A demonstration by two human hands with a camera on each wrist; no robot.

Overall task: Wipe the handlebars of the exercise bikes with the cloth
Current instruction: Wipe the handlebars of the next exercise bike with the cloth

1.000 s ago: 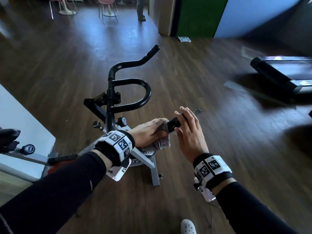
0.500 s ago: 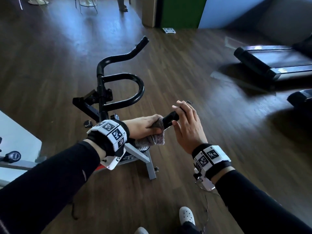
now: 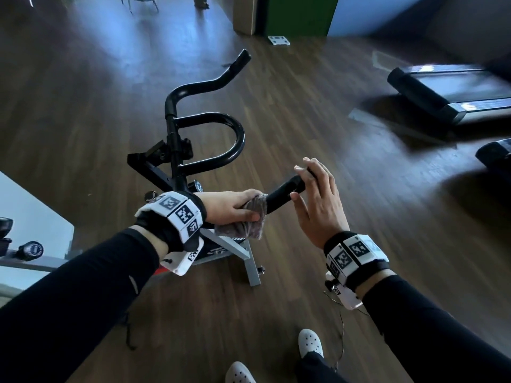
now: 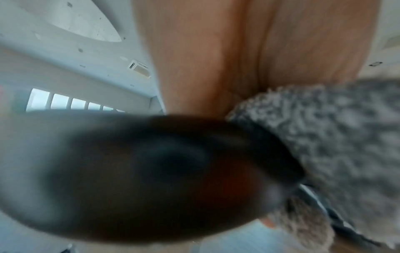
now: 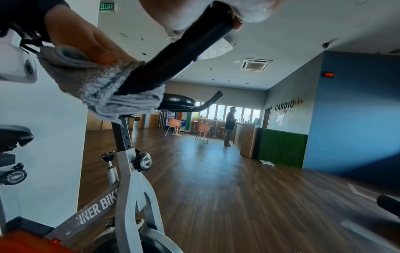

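Observation:
A black handlebar (image 3: 279,197) of the grey exercise bike (image 3: 235,252) runs up to the right in the head view. My left hand (image 3: 235,208) grips a grey fluffy cloth (image 3: 249,228) wrapped round the lower part of that grip. The right wrist view shows the cloth (image 5: 97,85) bunched round the bar (image 5: 184,51). In the left wrist view the cloth (image 4: 335,137) and the blurred bar (image 4: 151,171) fill the frame. My right hand (image 3: 318,200) rests at the bar's tip, fingers nearly straight, thumb below the bar.
The bike's far handlebar horn (image 3: 235,67) and inner loop (image 3: 221,139) lie ahead. A second bike (image 3: 27,247) and a white wall (image 3: 27,205) stand at left, a treadmill (image 3: 442,89) at right. A person (image 5: 229,126) stands far off by a counter.
My left hand has slid the cloth down the grip away from the tip, so more black bar shows. The right hand stays at the tip. The head view has shifted.

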